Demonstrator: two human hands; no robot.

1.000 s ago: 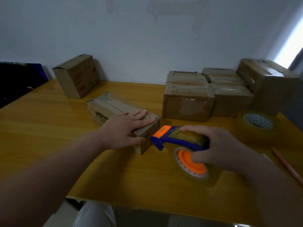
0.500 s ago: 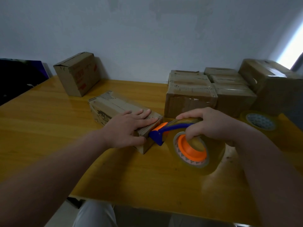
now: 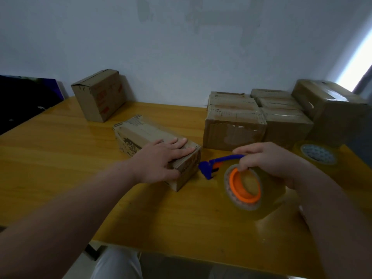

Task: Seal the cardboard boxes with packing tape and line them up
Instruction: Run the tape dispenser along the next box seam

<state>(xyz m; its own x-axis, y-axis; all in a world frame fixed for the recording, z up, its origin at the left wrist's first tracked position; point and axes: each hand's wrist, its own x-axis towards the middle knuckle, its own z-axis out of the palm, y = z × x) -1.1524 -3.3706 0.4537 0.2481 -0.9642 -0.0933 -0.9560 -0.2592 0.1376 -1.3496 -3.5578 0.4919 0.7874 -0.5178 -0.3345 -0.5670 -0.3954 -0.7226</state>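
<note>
A long cardboard box lies slantwise in the middle of the yellow table. My left hand lies flat on its near end, fingers straight, pressing it down. My right hand grips the blue and orange tape dispenser with its large clear roll, held just right of the box. The dispenser's blue blade end points at the box's near end, a little apart from it.
Several taped boxes stand packed together at the back right, with a bigger box beside them. One more box stands at the back left by the wall. A spare tape roll lies at the right edge.
My right hand has lifted the dispenser off the table and tilted it, bringing its blade end towards the box's near end. My left hand has stayed flat on the box.
</note>
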